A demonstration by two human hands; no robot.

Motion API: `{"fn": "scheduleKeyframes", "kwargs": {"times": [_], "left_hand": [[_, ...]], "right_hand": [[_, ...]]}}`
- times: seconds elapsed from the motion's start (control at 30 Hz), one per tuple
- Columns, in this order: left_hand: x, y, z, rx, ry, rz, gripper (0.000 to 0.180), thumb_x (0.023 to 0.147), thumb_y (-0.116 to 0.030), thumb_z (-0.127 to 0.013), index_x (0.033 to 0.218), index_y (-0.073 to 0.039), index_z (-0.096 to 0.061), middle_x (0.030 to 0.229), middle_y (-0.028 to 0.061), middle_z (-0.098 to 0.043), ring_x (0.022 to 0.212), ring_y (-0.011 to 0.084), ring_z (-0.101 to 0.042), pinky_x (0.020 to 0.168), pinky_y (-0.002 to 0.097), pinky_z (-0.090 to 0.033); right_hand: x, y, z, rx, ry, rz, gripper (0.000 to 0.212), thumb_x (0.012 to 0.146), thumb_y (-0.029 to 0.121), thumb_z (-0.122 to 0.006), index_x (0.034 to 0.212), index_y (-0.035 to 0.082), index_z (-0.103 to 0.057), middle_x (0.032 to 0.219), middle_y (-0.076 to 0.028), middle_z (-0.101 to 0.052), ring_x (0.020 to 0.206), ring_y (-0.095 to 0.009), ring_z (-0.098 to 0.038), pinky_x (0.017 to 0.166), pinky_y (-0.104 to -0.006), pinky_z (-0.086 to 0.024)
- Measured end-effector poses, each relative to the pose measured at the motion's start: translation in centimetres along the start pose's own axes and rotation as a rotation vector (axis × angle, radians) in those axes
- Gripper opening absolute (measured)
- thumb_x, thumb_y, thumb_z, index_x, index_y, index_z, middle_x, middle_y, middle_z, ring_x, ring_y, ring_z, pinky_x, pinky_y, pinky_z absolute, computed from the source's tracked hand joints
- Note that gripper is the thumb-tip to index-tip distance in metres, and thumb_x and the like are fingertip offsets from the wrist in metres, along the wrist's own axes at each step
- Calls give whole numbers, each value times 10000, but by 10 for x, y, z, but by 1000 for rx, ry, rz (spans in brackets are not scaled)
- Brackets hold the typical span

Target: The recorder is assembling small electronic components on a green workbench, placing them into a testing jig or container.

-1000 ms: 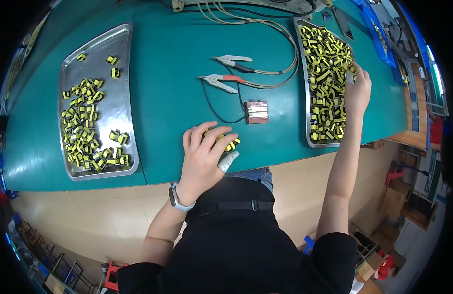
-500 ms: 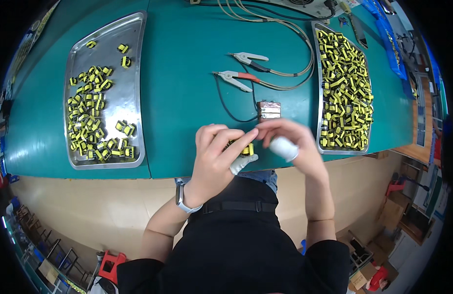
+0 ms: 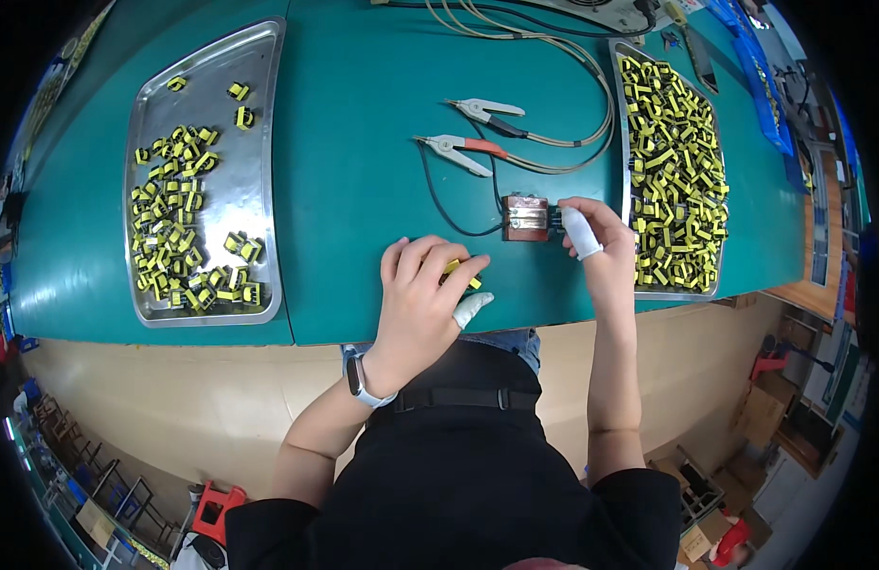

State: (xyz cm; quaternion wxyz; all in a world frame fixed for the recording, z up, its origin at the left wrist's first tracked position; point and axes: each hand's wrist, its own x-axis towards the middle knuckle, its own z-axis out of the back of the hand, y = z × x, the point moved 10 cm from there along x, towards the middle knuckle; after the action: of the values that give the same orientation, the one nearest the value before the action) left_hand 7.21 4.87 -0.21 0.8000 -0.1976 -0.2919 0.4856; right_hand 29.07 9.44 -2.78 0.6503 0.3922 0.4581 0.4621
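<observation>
My left hand (image 3: 422, 294) is closed round small yellow-and-black transformers (image 3: 474, 282) above the table's front edge; how many is hidden by the fingers. A pale finger cot covers its thumb. My right hand (image 3: 599, 242), with a white finger cot on the thumb, has its fingers curled at the right side of a small brown test fixture (image 3: 527, 233). A dark part (image 3: 555, 220) shows between that fixture and the fingertips; its kind cannot be made out. Shiny metal contact strips lie on top of the fixture.
Left stands a metal tray (image 3: 254, 180) with loose transformers (image 3: 178, 204). A fuller tray (image 3: 622, 171) of them (image 3: 672, 180) stands right. Two clip leads, black-marked (image 3: 492, 109) and red-marked (image 3: 458, 147), join thin wires to the fixture. A knife-like tool (image 3: 699, 62) lies far right.
My right hand has moved right, away from my left hand, to the fixture's right side. The fixture sits slightly farther right. My left hand keeps its hold, with its fingers slightly shifted.
</observation>
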Motion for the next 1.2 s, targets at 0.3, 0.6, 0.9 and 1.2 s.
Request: {"fn": "scheduleKeyframes", "kwargs": {"times": [0.3, 0.6, 0.9, 1.2], "left_hand": [[3, 6, 3, 7, 2, 48, 277, 786, -203, -819, 1052, -160, -754, 1030, -23, -681, 1117, 211, -592, 1123, 511, -303], [7, -6, 28, -231, -89, 31, 336, 763, -235, -866, 1078, -171, -770, 1049, -38, -763, 1141, 203, -644, 1179, 481, -261], [1, -8, 20, -246, -44, -8, 656, 762, -258, -870, 1356, -150, -613, 1455, 38, -583, 1366, 317, -474, 1163, 525, -285], [-6, 17, 10, 121, -70, 163, 384, 843, -156, -768, 1210, -113, -665, 1259, 76, -568, 1200, 337, -496, 1077, 535, -353]], "right_hand": [[10, -7, -7, -44, -6, -10, 199, 979, 163, -719, 1092, 0, -736, 875, -10, -700, 722, -60, -592, 640, -223, -452], [-7, -6, -30, 187, 216, -98, 323, 1055, 286, -595, 1150, -9, -685, 925, -49, -654, 702, -109, -607, 576, -239, -452], [-49, 0, -84, 410, 616, -194, 222, 954, 148, -747, 1136, 22, -722, 1010, -22, -709, 731, -80, -633, 611, -217, -483], [-8, 28, -20, -280, 21, 345, 245, 874, -91, -720, 1102, 2, -718, 1180, -51, -647, 905, -114, -606, 674, -244, -516]]}}
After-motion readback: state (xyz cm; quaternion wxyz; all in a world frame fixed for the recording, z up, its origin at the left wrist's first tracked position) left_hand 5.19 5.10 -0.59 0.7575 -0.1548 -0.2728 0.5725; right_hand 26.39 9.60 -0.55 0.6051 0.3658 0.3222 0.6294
